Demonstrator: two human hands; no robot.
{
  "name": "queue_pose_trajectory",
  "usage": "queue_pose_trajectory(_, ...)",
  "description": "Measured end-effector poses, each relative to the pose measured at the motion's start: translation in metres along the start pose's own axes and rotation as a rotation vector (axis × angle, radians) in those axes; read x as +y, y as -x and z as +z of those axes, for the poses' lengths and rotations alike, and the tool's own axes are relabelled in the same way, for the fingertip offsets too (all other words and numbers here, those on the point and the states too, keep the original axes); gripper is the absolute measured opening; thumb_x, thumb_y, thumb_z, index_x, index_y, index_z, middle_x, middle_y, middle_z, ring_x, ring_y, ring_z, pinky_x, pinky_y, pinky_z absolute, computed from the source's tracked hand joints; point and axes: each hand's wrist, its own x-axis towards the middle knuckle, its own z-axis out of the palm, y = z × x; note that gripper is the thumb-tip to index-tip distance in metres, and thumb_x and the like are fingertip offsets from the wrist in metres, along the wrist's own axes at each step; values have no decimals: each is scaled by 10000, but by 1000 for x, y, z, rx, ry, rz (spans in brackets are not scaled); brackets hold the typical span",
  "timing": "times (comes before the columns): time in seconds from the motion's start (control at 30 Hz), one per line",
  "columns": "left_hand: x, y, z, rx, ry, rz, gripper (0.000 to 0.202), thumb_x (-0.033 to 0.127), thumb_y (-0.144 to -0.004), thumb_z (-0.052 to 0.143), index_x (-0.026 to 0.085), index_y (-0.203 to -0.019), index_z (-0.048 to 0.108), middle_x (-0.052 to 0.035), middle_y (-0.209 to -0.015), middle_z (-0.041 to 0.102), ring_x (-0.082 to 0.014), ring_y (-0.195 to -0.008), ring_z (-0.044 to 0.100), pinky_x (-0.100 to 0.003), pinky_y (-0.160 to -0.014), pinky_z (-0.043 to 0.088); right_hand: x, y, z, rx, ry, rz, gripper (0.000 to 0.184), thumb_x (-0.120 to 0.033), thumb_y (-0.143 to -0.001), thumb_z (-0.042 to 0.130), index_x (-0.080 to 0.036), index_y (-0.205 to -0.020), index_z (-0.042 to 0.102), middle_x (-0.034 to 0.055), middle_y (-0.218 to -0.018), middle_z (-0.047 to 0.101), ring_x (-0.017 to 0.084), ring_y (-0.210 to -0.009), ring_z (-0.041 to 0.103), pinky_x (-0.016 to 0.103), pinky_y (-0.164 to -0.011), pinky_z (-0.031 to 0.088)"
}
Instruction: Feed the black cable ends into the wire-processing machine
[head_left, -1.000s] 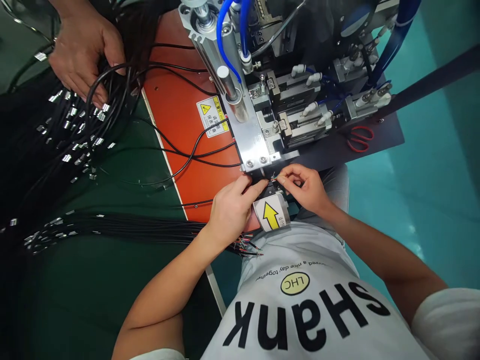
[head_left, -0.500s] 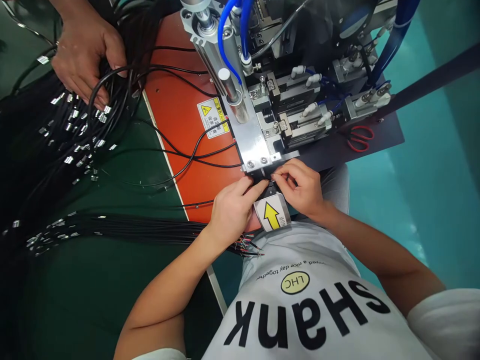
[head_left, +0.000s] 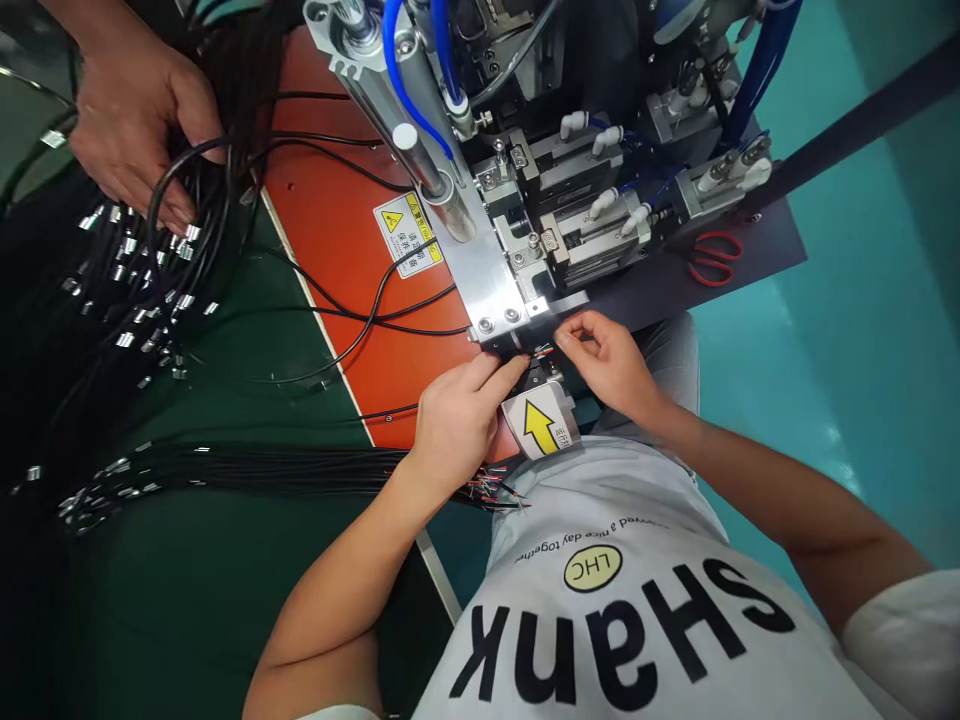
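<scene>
My left hand [head_left: 457, 420] pinches a thin cable end at the front lip of the metal machine [head_left: 495, 280]. Fine coloured wires [head_left: 541, 351] fan out from that cable between my two hands. My right hand [head_left: 611, 360] pinches those wire tips with thumb and forefinger, just under the machine's steel plate. A label with a yellow arrow [head_left: 541, 427] sits right below both hands. A bundle of black cables [head_left: 262, 465] with stripped coloured ends lies under my left wrist on the green mat [head_left: 187, 580].
Another person's hand [head_left: 135, 125] grips looped black cables with silver ferrules [head_left: 142, 290] at the upper left. The machine stands on an orange plate [head_left: 337, 230] bearing a yellow warning sticker [head_left: 407, 233]. Red scissors [head_left: 712, 258] lie at the machine's right.
My right hand pushed in toward the machine slot, then drew back slightly with the wire tips showing again. The view shifted a little left. The other person's hand stays on the cables.
</scene>
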Motion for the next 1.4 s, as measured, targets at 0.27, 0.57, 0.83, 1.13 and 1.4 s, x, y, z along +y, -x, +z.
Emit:
queue_pose_trajectory(0.27,1,2,1,11,-44,-51,280,164,-984,380,160,-1122,623,-74,-919,654,-177,-791,579,-284,-680,442,-1,8,-15,-19,153,-150,206,-317,-949,543,-219,-1063,684,44,-948,664,132,-652,562,296,-640,459)
queue_pose_trajectory(0.57,6,2,-2,110,-81,-102,184,177,-962,463,162,-1025,635,-98,-912,601,-218,-867,510,-342,-754,456,1,-17,-2,-196,-360,252,273,-413,-816,713,-161,-760,624,-3,-729,645,70,-515,501,228,-542,395)
queue_pose_trajectory(0.83,16,36,0,89,-65,-228,382,111,-962,407,138,-1326,519,-153,-1150,592,-252,-1046,538,-406,-917,493,0,-19,-1,-212,-440,310,243,-360,-773,744,-153,-726,627,-12,-672,625,61,-496,494,214,-516,377)
queue_pose_trajectory(1.13,18,59,-1,-44,-139,-247,577,85,-950,367,200,-1514,333,-179,-1383,499,-305,-1298,459,-455,-1006,497,9,-7,-13,-159,-409,327,402,-563,-806,688,-164,-854,674,18,-788,652,76,-533,556,224,-521,394)
queue_pose_trajectory(1.4,18,51,-7,-13,-84,-259,527,117,-962,354,206,-1481,373,-165,-1365,497,-284,-1286,457,-455,-1007,510,55,25,-34,-56,-393,428,469,-619,-827,636,-179,-982,681,20,-820,651,91,-606,548,228,-565,394)
